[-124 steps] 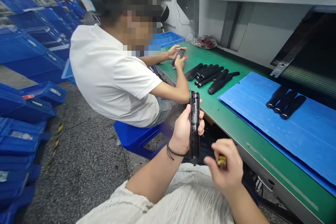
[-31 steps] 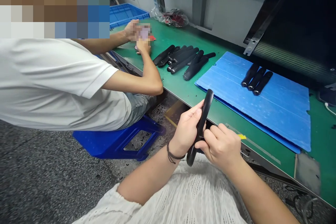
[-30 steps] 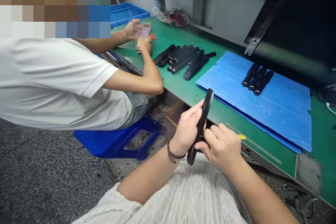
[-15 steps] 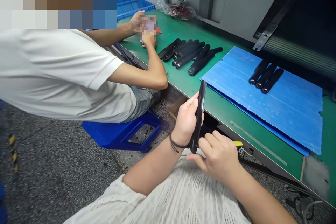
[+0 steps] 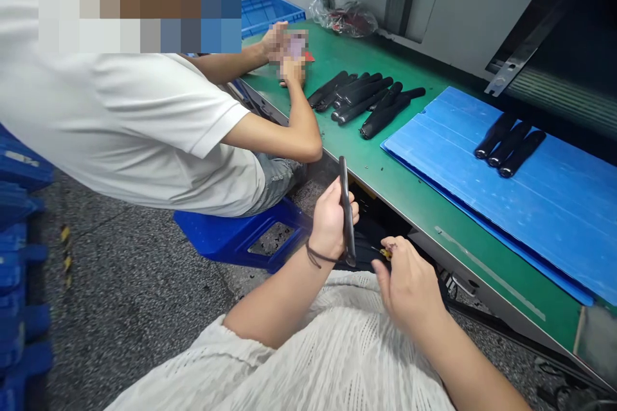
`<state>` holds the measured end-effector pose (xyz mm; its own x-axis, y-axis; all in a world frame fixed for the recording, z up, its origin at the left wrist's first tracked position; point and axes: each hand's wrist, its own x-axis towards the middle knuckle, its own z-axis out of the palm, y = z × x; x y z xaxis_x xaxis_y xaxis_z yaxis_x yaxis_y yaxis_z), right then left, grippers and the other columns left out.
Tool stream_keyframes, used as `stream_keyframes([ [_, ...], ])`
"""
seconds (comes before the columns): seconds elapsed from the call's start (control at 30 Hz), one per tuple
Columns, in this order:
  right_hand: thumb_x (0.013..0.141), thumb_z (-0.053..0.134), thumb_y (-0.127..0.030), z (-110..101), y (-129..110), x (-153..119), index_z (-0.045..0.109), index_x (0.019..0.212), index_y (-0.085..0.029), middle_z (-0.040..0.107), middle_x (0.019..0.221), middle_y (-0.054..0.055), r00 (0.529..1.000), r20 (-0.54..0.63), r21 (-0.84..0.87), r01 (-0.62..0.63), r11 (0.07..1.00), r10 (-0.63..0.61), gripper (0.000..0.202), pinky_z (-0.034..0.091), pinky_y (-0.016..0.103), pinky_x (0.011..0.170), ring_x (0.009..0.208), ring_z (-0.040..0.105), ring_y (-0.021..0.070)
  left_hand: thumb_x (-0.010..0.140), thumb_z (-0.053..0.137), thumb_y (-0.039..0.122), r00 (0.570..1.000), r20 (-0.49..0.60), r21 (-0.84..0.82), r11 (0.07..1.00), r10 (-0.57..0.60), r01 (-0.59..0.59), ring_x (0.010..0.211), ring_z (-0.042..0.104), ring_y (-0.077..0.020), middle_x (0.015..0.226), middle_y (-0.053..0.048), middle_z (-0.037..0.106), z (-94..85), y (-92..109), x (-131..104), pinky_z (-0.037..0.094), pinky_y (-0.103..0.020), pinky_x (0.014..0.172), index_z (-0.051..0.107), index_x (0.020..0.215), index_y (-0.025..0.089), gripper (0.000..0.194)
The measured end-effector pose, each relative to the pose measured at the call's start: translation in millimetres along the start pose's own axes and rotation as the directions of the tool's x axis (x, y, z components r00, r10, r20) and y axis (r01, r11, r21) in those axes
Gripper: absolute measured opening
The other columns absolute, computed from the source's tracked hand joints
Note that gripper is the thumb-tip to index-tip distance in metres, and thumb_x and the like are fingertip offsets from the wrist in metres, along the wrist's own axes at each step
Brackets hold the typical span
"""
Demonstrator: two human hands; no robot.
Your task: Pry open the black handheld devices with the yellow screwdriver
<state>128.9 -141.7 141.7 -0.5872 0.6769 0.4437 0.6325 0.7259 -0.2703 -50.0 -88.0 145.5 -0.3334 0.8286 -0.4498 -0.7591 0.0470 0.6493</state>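
Observation:
My left hand [image 5: 330, 221] is wrapped round a black, glossy, slightly curved handle grip [image 5: 348, 221], which stands nearly upright over my lap. A dark cord circles that wrist. Just to the right, apart from the grip, my right hand [image 5: 409, 279] is closed on a small yellow tool [image 5: 386, 252] with a thin metal tip; most of it is hidden by the fingers. Beyond my hands, a loose heap of similar black grips [image 5: 359, 99] lies on the green table [image 5: 380, 173]. Three more black grips [image 5: 509, 144] lie side by side on a blue plastic sheet [image 5: 457, 148].
At my left a person in a white shirt [image 5: 159, 115] sits on a blue stool [image 5: 202, 237], forearms on the table. Behind are a blue crate [image 5: 272, 11] and a clear plastic bag [image 5: 349, 18]. Blue bins [image 5: 19, 257] line the left floor. A metal bracket [image 5: 511, 70] overhangs the sheet.
My right hand has drawn away from the lower end of the grip, and the tool has turned so its tip shows. My left hand has tilted the grip the other way. The view has shifted left.

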Motion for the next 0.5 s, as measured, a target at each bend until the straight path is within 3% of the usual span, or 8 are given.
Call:
stream_keyframes([
  [0.03,0.103,0.045,-0.015,1,2,-1,0.054,0.127,-0.011,0.062,0.096,0.009,0.999,0.039,-0.04,0.0,0.999,0.002,0.026,0.038,0.031,0.064,0.084,0.057,0.0197,0.101,0.057,0.03,1.0,0.005,-0.002,1.0,0.027,-0.027,0.038,0.027,-0.0045,0.062,0.008,0.036,-2.5,3,-3,0.02,-0.017,0.037,0.057,0.111,0.02,0.014],
  [0.07,0.095,0.045,-0.004,3,4,-2,0.053,0.135,-0.015,0.062,0.094,0.007,0.995,0.1,-0.106,0.004,0.994,0.007,0.043,0.034,0.031,0.059,0.08,0.057,0.0192,0.101,0.057,0.03,0.999,0.004,-0.003,0.999,0.047,-0.047,0.038,0.027,-0.0046,0.062,0.008,0.037,-4.6,6,-7,0.019,-0.017,0.037,0.058,0.112,0.021,0.014],
  [0.17,0.075,0.055,0.006,11,9,-2,0.043,0.157,-0.027,0.061,0.082,0.002,0.932,0.336,-0.3,-0.033,0.953,0.138,0.089,0.017,0.032,0.053,0.066,0.052,0.0175,0.101,0.056,0.028,0.998,-0.027,-0.004,0.998,0.057,-0.057,0.038,0.027,-0.0055,0.062,0.008,0.038,-8.9,13,-15,0.018,-0.018,0.035,0.058,0.113,0.021,0.014],
  [0.23,0.079,0.067,-0.003,17,11,1,0.055,0.148,-0.023,0.064,0.079,0.003,0.894,0.38,-0.294,-0.125,0.948,0.236,0.073,0.017,0.031,0.055,0.066,0.055,0.0169,0.101,0.056,0.028,0.997,-0.05,-0.009,0.998,0.06,-0.06,0.038,0.027,-0.0058,0.062,0.008,0.038,-11.0,14,-17,0.018,-0.018,0.035,0.057,0.114,0.021,0.014],
  [0.3,0.091,0.07,-0.026,22,12,4,0.073,0.107,-0.017,0.064,0.074,0.004,0.892,0.355,-0.225,-0.209,0.952,0.279,0.018,0.02,0.03,0.058,0.07,0.058,0.017,0.1,0.058,0.028,0.996,-0.064,-0.02,0.998,0.064,-0.065,0.038,0.027,-0.0058,0.062,0.008,0.039,-13.4,13,-14,0.019,-0.018,0.036,0.057,0.115,0.021,0.016],
  [0.37,0.1,0.061,-0.038,26,14,8,0.064,0.072,-0.017,0.059,0.064,0.004,0.892,0.336,-0.189,-0.251,0.949,0.302,0.035,0.021,0.03,0.059,0.067,0.058,0.0156,0.099,0.059,0.027,0.995,-0.075,-0.029,0.997,0.062,-0.065,0.039,0.027,-0.0053,0.063,0.008,0.04,-16.1,11,-11,0.021,-0.018,0.037,0.057,0.114,0.021,0.016],
  [0.43,0.097,0.063,-0.032,28,17,11,0.063,0.072,-0.018,0.061,0.065,0.002,0.885,0.348,-0.189,-0.257,0.948,0.309,0.029,0.018,0.031,0.058,0.061,0.056,0.0135,0.098,0.06,0.026,0.995,-0.08,-0.027,0.998,0.057,-0.059,0.039,0.027,-0.0045,0.063,0.008,0.04,-18.7,10,-8,0.023,-0.017,0.039,0.057,0.111,0.021,0.014],
  [0.5,0.087,0.073,-0.025,30,20,11,0.07,0.093,-0.019,0.07,0.079,0.003,0.868,0.37,-0.14,-0.301,0.943,0.332,0.008,0.019,0.03,0.058,0.061,0.058,0.0142,0.098,0.059,0.025,0.995,-0.088,-0.022,0.998,0.056,-0.058,0.039,0.028,-0.004,0.064,0.009,0.04,-20.6,8,-7,0.024,-0.017,0.04,0.056,0.107,0.021,0.01],
])
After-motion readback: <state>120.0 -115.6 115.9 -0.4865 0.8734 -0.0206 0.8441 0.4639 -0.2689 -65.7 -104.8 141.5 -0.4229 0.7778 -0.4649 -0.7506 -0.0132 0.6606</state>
